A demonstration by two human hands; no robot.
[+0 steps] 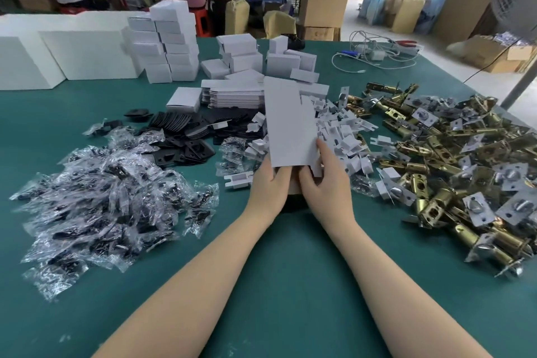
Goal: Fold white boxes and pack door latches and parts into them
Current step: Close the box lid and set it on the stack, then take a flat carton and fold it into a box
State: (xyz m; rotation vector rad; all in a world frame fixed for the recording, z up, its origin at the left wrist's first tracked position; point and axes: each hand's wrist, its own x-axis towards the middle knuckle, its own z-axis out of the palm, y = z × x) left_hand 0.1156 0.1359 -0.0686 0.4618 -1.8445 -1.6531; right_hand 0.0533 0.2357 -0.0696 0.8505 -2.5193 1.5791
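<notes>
Head view: a flat white box blank (287, 128) is held upright above the green table (276, 270)
Left hand (268, 186): lower edge is pinched by curled fingers; thumb hidden
Right hand (327, 180): lower right corner is pinched; forefinger laid on the face
Surroundings: bagged parts (110, 200) at left; brass latches (453, 160) at right; folded boxes (165, 43) stacked behind

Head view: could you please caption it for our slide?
Both hands, left hand and right hand, hold a flat white box blank above piled door latches.
</notes>
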